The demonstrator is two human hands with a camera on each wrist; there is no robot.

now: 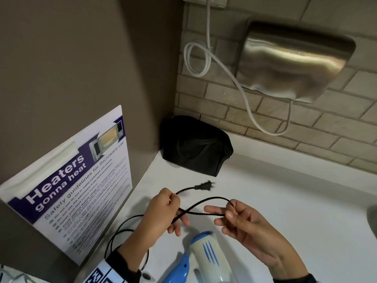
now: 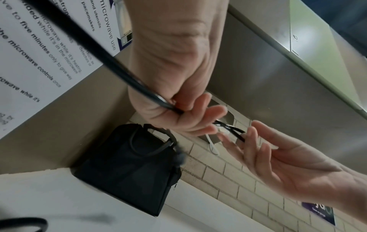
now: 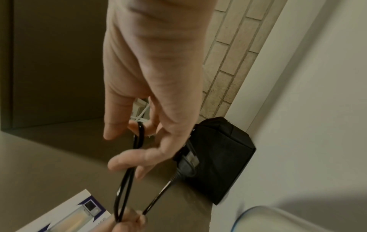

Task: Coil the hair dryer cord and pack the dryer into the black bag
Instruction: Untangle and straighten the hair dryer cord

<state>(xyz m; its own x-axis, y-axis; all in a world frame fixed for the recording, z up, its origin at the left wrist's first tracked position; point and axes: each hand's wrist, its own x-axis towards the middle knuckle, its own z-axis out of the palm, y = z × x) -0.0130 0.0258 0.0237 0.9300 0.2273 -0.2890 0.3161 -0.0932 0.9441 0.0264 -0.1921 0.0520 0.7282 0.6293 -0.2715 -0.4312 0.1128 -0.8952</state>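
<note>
The white and blue hair dryer (image 1: 206, 260) lies on the white counter (image 1: 285, 190) under my hands. My left hand (image 1: 173, 201) grips its black cord (image 1: 204, 201) with curled fingers, and the plug (image 1: 205, 185) sticks out beyond that hand. A loop of cord runs across to my right hand (image 1: 230, 209), which holds the loop's far end between its fingers. In the right wrist view the cord (image 3: 123, 188) hangs from my right hand (image 3: 139, 133) down to the left hand (image 3: 129, 219). The black bag (image 1: 195, 146) stands in the corner behind, apart from both hands.
Slack cord (image 1: 118, 235) curls on the counter beside my left forearm. A microwave safety poster (image 1: 77, 180) leans on the left wall. A steel hand dryer (image 1: 291, 60) with a white cable (image 1: 204, 58) hangs on the brick wall above the bag.
</note>
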